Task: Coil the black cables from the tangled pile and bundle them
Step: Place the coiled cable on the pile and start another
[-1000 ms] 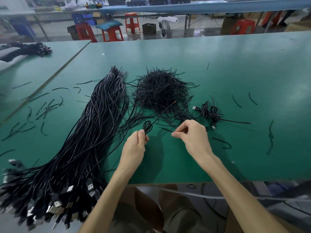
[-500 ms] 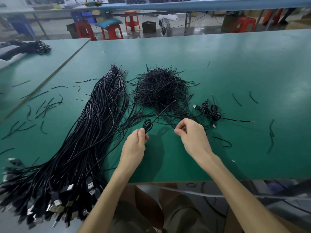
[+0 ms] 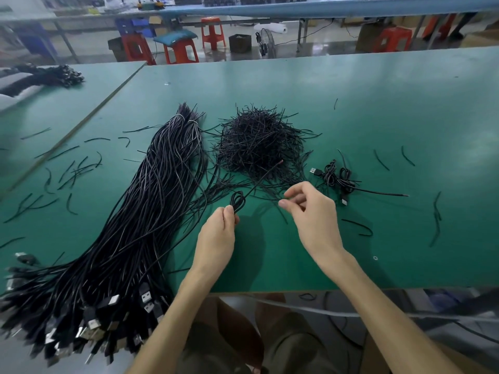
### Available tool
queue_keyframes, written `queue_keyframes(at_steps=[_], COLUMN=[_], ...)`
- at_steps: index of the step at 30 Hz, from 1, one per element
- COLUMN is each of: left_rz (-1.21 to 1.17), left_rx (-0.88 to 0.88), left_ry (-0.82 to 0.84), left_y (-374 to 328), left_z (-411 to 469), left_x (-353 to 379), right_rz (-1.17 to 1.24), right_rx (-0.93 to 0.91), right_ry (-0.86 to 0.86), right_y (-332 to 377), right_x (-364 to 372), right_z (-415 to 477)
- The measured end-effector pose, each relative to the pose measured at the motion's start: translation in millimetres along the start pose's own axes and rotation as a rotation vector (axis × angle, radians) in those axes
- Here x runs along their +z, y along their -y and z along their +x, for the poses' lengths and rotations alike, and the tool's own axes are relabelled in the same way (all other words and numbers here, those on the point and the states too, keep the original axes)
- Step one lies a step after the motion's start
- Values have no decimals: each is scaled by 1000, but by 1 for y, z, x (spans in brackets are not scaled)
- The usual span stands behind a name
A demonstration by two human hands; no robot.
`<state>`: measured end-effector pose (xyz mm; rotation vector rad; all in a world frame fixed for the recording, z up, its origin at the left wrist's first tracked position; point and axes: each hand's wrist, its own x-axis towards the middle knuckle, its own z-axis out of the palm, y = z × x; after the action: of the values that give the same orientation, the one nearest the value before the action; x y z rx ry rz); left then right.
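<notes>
Right now your left hand [image 3: 216,233] pinches a small coiled cable [image 3: 238,202] over the desk [image 3: 391,112], between the long cable pile [image 3: 129,217] and your right hand [image 3: 314,214]. Its fingers [image 3: 299,188] curl together, and I cannot tell whether they grip anything.

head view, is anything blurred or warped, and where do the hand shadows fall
In the head view the left hand, right hand and small cable coil are sharp; the USB plugs at the lower left are smeared; the wide lens stretches the frame's corners; soft hand shadows fall on the green table between the hands; a pale sheen lies on its right side.
</notes>
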<state>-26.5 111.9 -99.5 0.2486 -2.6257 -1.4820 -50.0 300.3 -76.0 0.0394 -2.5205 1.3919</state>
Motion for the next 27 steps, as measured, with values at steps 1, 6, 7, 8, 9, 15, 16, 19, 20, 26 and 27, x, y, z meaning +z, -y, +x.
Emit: queue_keyframes(at_steps=[1,6,7,8,9,15,16,19,20,26,27], left_rz=[81,203,121,35,-32,-308,-353,-431,-451,-631,-646], left_rx=[31,191,193,196,200,136,108,35,17,-73,-82], left_ry=[-20,-14,14,43,68,148,153,166,174,339,398], left_y=[-3,-21,-24,-26,-27,-28,-31,-38,-39,-38,-37], left_z=[-4,-14,-14,-14,-14,-18,-19,-23,-23,-19,-18], left_x=[1,15,18,19,19,13,12,10,9,-6,-10], right_rz=[118,506,527,540,549,565,559,535,535,727,738], right_rx=[38,136,151,167,182,197,193,181,180,252,241], right_ry=[-10,44,42,37,31,61,64,70,80,340,405], right_y=[4,21,22,22,21,20,21,23,24,22,23], right_x=[-1,14,17,19,19,18,18,18,18,2,-2], right_z=[-1,-16,-19,-21,-22,-26,-27,-29,-30,-29,-26])
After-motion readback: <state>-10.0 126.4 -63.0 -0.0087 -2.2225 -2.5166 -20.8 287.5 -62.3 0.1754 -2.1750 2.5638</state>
